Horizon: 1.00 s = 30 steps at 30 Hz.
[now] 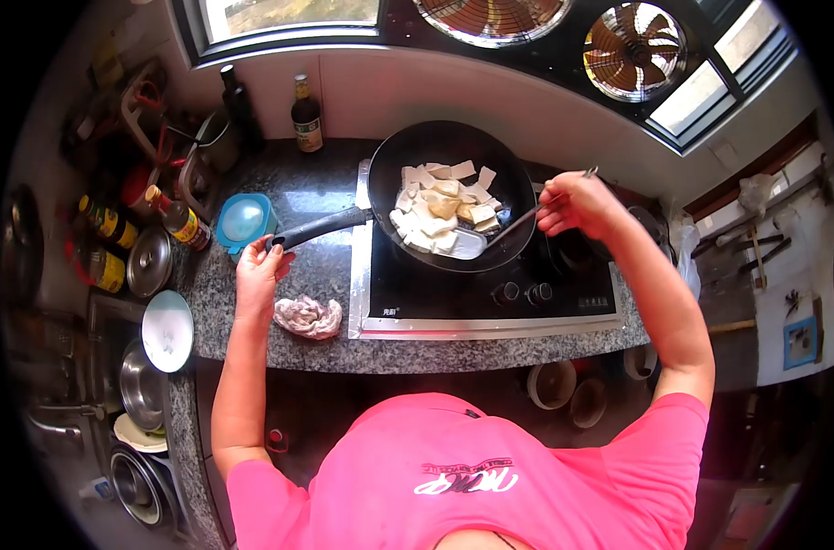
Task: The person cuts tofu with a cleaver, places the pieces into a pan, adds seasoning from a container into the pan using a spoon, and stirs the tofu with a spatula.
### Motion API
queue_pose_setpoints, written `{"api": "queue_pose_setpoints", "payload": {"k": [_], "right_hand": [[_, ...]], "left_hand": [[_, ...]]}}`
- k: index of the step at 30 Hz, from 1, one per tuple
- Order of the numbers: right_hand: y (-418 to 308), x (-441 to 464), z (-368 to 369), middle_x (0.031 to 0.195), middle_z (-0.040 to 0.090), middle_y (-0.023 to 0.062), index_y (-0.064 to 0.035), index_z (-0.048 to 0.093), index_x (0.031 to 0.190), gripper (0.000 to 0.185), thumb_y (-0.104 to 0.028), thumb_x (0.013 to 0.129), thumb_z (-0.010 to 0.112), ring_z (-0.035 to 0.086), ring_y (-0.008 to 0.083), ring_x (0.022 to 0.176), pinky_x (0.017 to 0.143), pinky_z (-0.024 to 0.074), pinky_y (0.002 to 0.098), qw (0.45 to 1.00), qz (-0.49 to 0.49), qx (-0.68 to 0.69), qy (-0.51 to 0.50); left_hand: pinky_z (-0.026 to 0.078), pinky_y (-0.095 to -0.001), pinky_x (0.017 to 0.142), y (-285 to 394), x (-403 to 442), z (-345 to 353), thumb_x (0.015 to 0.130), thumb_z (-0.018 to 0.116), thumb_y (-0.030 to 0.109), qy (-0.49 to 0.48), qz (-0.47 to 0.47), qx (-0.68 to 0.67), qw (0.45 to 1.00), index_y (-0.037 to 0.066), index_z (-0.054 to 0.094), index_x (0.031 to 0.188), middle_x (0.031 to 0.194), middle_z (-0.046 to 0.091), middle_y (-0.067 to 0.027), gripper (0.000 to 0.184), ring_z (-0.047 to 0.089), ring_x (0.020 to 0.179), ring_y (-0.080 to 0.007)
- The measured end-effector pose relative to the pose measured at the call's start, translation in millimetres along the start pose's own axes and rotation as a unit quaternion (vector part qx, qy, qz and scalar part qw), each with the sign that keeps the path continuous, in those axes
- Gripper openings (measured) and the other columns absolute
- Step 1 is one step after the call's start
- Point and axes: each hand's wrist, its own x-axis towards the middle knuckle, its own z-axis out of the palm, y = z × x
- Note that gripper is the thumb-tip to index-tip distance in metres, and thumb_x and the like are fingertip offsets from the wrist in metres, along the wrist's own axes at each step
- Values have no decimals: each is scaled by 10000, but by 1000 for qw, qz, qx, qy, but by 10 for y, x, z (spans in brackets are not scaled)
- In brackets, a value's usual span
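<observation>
A dark wok (392, 160) sits on the black glass cooktop (435, 298), holding a heap of white tofu pieces (433, 203), a few of them yellowish. My left hand (263, 266) is closed at the far end of the wok's long black handle (321, 227). In my right hand (571, 203), over the wok's right rim, is a spatula (469, 244). Its metal blade rests inside the wok, against the near edge of the tofu, and its shaft slants up to my fingers.
A crumpled cloth (308, 317) lies on the granite counter (243, 316), near a blue-lidded container (246, 220). Sauce bottles (306, 115) stand behind and left. A white plate (168, 331) and metal bowls (143, 385) sit by the sink. Fans (634, 51) are set in the window wall.
</observation>
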Motion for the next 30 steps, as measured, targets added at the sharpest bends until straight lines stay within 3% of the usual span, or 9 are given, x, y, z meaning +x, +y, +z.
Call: {"api": "queue_pose_setpoints", "payload": {"k": [4,13,14,27,30], "right_hand": [[491,-385,331,834,654,193,30,584,868,211,-167,878,509,688,272,725,614,583,354,994,-50,98,21],[-84,-225,68,741,659,184,35,612,790,199,-136,815,513,676,261,614,534,567,340,996,-26,-79,43],[-132,-190,52,727,646,177,36,602,786,231,-168,851,517,671,257,597,537,567,340,994,-24,-94,43],[131,-48,175,755,658,174,25,609,793,212,-163,854,533,681,256,626,554,576,350,998,-68,-2,-3],[168,-43,120,788,660,168,10,587,827,230,-184,912,498,686,265,682,603,582,359,998,-57,-6,-15]], "left_hand": [[494,-202,636,33,-14,11,919,587,100,-4,-1,-2,1000,39,494,1173,971,636,-44,277,644,785,-113],[500,-219,660,46,-47,9,912,597,104,0,-14,9,1000,47,486,1190,972,637,-42,304,644,809,-118],[500,-219,660,44,-55,14,912,596,104,0,-14,7,1000,48,486,1191,974,636,-42,305,644,810,-119],[504,-219,666,11,-59,18,911,598,100,5,-5,-4,1000,50,500,1174,974,632,-39,285,647,812,-122],[505,-208,651,8,-56,28,911,598,96,4,-6,-9,1000,44,499,1171,967,632,-36,283,650,802,-122]]}}
